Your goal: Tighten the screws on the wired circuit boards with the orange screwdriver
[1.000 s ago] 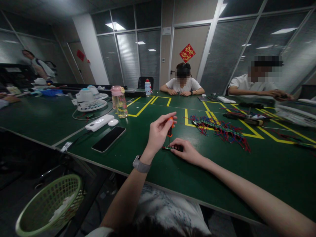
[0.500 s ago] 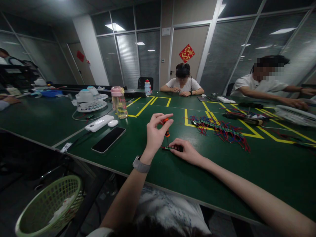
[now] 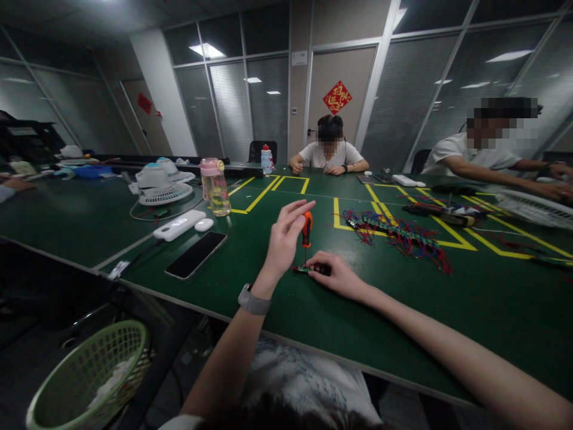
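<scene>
An orange and black screwdriver (image 3: 307,230) stands upright, its thin shaft reaching down to a small green circuit board (image 3: 302,269) on the table. My left hand (image 3: 286,236), with a grey watch band at the wrist, has thumb and fingers at the top of the screwdriver's handle. Pressed low to the table, my right hand (image 3: 333,272) pinches the board's right end, and its fingers hide part of it. The screwdriver tip meets the board just left of the right fingertips; the exact contact point is too small to make out.
On the green table (image 3: 250,263) lie a phone (image 3: 197,255), a white power bank (image 3: 179,225) and a row of wired circuit boards (image 3: 394,230). A pink-lidded bottle (image 3: 216,188) and white fans (image 3: 163,185) stand left. Two people sit across. A green basket (image 3: 45,382) is below.
The fingers of my left hand have rolled around the handle, and the thumb has drawn back to the left. More of the orange handle shows. My right hand stays on the board.
</scene>
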The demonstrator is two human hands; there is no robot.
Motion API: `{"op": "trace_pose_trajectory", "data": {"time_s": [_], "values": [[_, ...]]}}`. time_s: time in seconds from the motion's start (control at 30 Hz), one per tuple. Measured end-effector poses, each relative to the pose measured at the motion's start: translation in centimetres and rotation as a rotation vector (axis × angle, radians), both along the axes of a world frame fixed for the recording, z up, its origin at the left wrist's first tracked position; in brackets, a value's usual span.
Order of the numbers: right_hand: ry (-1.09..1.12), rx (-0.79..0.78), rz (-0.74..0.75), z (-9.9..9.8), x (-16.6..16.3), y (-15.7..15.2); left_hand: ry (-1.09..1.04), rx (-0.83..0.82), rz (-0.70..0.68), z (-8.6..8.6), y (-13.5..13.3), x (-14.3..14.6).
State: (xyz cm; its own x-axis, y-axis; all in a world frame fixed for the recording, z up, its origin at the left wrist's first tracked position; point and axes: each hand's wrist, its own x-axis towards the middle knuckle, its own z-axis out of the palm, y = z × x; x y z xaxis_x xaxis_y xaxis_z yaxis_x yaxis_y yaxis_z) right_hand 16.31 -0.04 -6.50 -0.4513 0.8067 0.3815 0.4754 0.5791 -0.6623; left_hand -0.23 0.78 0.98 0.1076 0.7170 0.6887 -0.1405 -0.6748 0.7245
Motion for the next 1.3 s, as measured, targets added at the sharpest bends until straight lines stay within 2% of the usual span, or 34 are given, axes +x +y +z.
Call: {"op": "trace_pose_trajectory", "data": {"time_s": [0.1,0.17,0.27,0.33,0.5,0.57,0.73,0.93,1.0,1.1,1.17,1.3], "values": [[0.0,-0.003,0.001,0.03,-0.01,-0.01,-0.026,-0.069,-0.16,-0.09,-0.06,0.32],[0.001,-0.003,0.005,0.08,-0.02,-0.03,-0.011,-0.057,-0.112,-0.11,-0.12,0.41],[0.001,-0.007,0.011,0.2,-0.03,-0.09,0.028,0.018,0.049,0.0,-0.21,0.22],[-0.002,-0.01,0.01,0.27,-0.05,-0.12,0.044,0.028,0.086,0.12,-0.29,0.05],[-0.001,-0.009,0.005,0.24,-0.03,-0.1,0.002,-0.045,-0.12,0.2,-0.45,0.17],[-0.001,-0.009,0.005,0.18,0.0,-0.07,0.008,-0.054,-0.113,0.18,-0.44,0.27],[-0.005,-0.005,0.005,0.11,0.03,-0.04,0.029,0.014,0.052,0.23,-0.39,0.18],[-0.005,-0.01,-0.002,0.13,0.02,-0.06,-0.047,-0.068,-0.113,0.07,-0.41,0.37],[-0.005,-0.009,-0.001,0.14,0.03,-0.07,-0.044,-0.075,-0.073,0.04,-0.4,0.32],[-0.005,-0.005,0.004,0.14,0.04,-0.06,-0.005,-0.023,0.07,0.11,-0.36,0.08],[-0.005,0.003,0.005,0.14,0.04,-0.05,0.003,0.003,0.096,0.15,-0.33,0.01],[-0.003,0.011,-0.001,0.12,0.04,-0.04,-0.042,-0.05,-0.092,0.1,-0.34,0.27]]}}
